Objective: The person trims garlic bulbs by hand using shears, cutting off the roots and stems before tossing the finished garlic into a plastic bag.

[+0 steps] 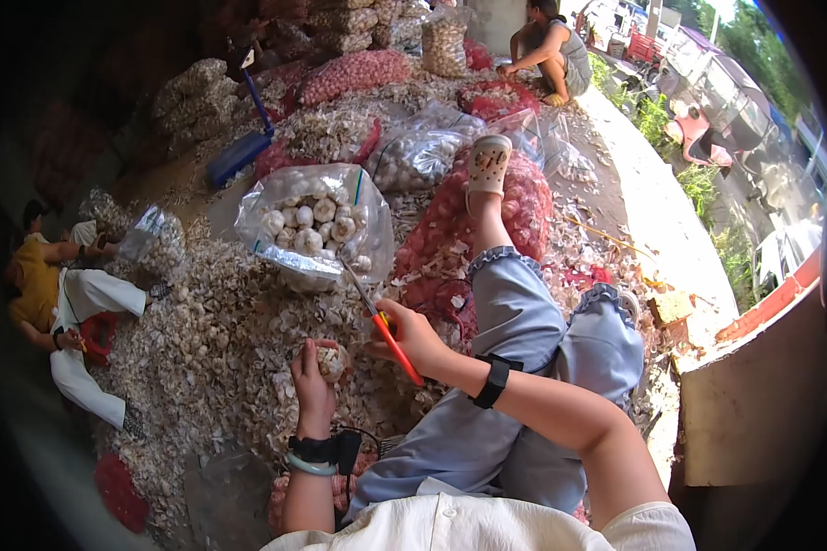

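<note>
My left hand is closed around a garlic bulb with papery skin, low in front of me. Just to its right, my right hand grips a pair of scissors by the red and yellow handles. Their blades point up and away, and the tips overlap the near edge of an open clear plastic bag. Inside that bag lie several white garlic bulbs with trimmed tops.
Garlic skins cover the ground around me. A red mesh sack of garlic lies beneath my outstretched leg. Further off are a blue dustpan and stacked sacks. One person sits at left, another squats at the back.
</note>
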A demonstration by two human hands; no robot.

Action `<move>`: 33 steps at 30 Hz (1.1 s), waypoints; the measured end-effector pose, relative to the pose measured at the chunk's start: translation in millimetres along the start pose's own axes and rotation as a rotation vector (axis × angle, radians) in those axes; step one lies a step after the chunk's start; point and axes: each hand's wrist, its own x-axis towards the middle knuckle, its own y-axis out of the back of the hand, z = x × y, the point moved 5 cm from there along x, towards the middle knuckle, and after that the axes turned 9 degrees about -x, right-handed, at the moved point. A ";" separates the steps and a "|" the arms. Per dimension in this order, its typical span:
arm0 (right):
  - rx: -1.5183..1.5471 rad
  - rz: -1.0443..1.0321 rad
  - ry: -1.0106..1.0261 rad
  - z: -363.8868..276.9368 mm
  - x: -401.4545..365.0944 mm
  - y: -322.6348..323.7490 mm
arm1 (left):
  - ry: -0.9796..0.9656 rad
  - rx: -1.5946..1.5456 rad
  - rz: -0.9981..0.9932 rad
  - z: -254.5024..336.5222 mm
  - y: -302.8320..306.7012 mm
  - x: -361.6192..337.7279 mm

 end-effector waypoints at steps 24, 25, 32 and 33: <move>0.047 0.035 0.023 4.2 0.6 -0.3 | 0.149 -0.247 -0.302 -9.5 -1.5 -0.9; 0.047 0.038 0.021 6.6 1.7 -1.4 | 0.151 -0.246 -0.305 -11.5 0.0 0.1; 0.030 0.021 0.014 4.2 1.4 1.2 | 0.112 -0.445 -0.083 -41.3 40.4 20.7; 0.023 0.019 0.015 3.9 0.8 1.1 | 0.096 -0.465 -0.093 -38.8 37.2 19.9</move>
